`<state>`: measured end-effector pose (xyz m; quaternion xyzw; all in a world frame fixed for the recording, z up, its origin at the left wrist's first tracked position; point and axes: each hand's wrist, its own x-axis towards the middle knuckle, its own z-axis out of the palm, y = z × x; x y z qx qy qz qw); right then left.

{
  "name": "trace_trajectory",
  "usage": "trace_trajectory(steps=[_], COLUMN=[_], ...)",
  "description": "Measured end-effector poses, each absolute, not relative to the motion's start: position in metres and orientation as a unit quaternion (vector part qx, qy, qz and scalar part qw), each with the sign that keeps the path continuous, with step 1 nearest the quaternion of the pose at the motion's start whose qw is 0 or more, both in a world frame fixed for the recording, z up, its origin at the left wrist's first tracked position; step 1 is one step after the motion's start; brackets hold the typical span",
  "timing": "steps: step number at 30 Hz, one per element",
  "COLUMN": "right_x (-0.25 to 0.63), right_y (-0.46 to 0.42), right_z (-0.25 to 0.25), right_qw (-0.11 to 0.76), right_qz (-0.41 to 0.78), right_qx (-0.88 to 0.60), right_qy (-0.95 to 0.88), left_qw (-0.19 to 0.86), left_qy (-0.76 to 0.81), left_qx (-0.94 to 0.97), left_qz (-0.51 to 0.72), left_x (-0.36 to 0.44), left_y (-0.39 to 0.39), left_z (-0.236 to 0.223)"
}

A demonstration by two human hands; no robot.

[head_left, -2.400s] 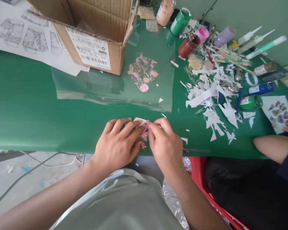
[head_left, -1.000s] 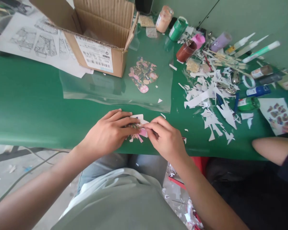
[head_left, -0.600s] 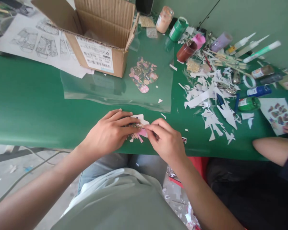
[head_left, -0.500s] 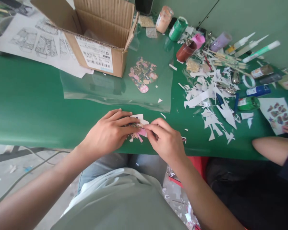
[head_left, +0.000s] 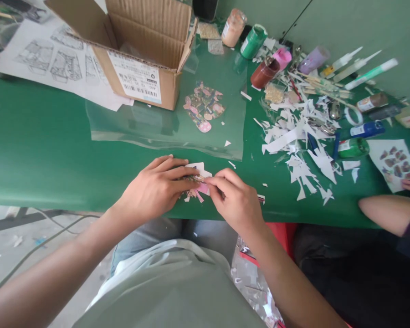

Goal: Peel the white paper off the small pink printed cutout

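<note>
My left hand (head_left: 157, 184) lies palm down near the table's front edge, its fingers stretched out over small printed paper pieces (head_left: 202, 187) in white, pink and dark colours. The fingers cover part of them. At the right edge of this paper, my right hand (head_left: 237, 196) has thumb and forefinger closed in a pinch on it; what lies between the tips is mostly hidden. Beside the right wrist, a small striped scrap (head_left: 261, 198) shows. Farther back, several printed cutouts (head_left: 205, 105) lie together on a clear plastic sheet (head_left: 140, 130).
An open cardboard box (head_left: 150, 86) stands at the back, beside line-drawing sheets (head_left: 37, 57). White paper scraps (head_left: 290, 139) are heaped on the right among paint jars (head_left: 265, 72) and nozzle tubes (head_left: 372, 74). A co-worker's arm (head_left: 391, 212) rests at the right edge, near a printed sheet (head_left: 392, 159).
</note>
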<state>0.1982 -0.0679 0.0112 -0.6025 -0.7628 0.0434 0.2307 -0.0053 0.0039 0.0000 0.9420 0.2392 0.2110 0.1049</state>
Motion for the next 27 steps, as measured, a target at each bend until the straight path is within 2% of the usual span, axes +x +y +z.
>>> trace_trajectory(steps=[14, 23, 27], right_x=[0.201, 0.206, 0.214], right_y=[-0.073, -0.082, -0.082], right_z=[0.012, 0.016, 0.02], right_qw=[0.178, 0.166, 0.172], right_qz=[-0.031, -0.038, 0.011], right_qx=[-0.588, -0.596, -0.602], right_qy=[-0.788, -0.785, -0.779], left_qw=[0.107, 0.117, 0.119], left_qy=[0.25, 0.255, 0.257], left_qx=[0.939, 0.937, 0.937], left_qz=[0.212, 0.208, 0.203], left_x=[-0.005, -0.005, -0.004], left_y=[0.003, 0.003, 0.003], left_z=[0.0, -0.001, 0.0])
